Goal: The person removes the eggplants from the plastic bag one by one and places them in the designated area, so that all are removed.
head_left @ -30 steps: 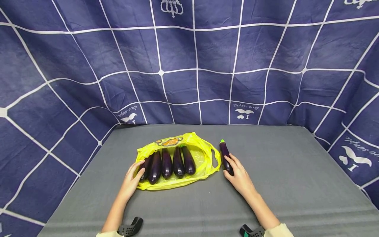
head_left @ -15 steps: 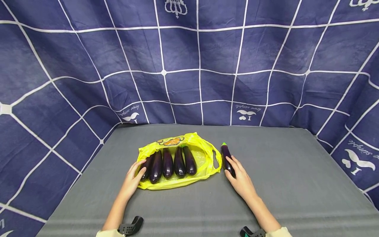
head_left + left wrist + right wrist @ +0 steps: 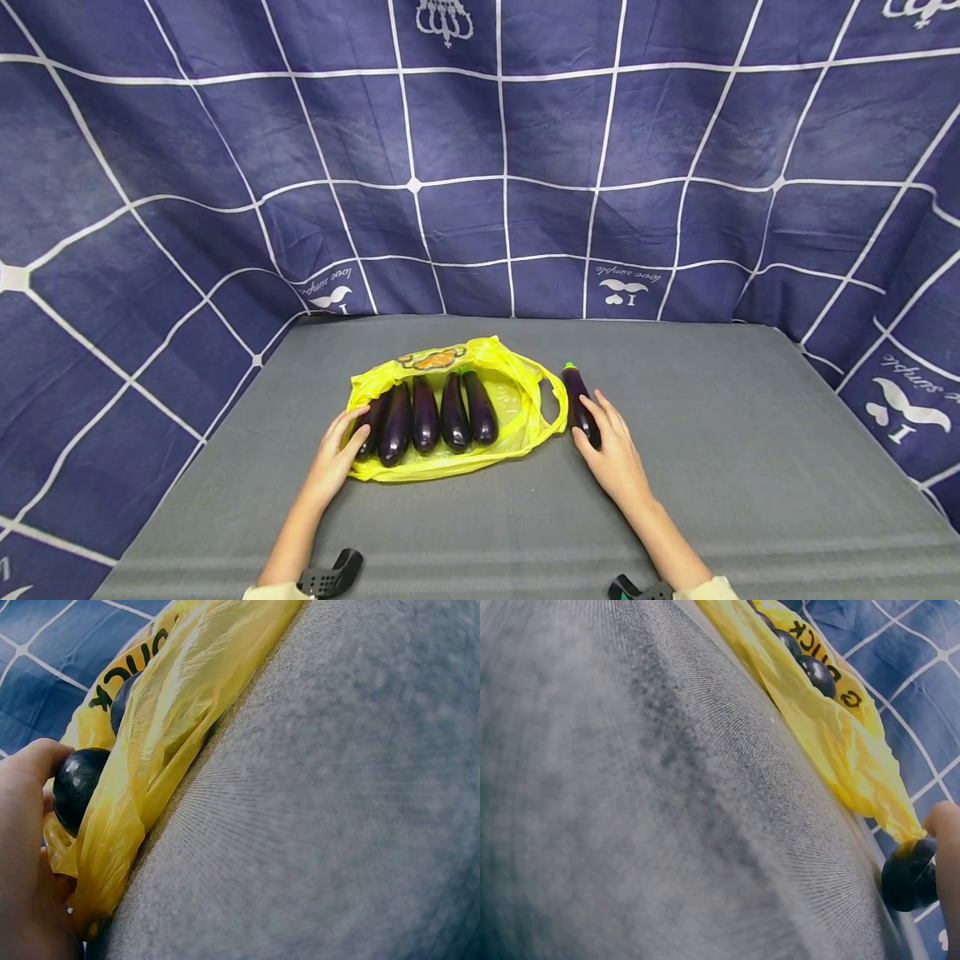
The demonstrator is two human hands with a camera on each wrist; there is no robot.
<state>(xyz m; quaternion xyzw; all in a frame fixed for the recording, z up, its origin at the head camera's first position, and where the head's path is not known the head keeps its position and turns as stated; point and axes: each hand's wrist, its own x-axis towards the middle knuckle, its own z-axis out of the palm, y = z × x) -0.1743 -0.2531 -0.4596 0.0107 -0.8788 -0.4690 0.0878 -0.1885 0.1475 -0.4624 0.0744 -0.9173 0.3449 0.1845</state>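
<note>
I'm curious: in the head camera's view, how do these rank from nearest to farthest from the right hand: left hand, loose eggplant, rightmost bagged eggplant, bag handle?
1. Loose eggplant: touched by the right hand.
2. Bag handle: just left of it.
3. Rightmost bagged eggplant: farther left, inside the yellow bag.
4. Left hand: at the bag's left end.

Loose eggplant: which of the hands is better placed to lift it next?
Right, most likely: the right hand grips the loose eggplant, while the left hand is across the yellow plastic bag, at the leftmost eggplant.
</note>
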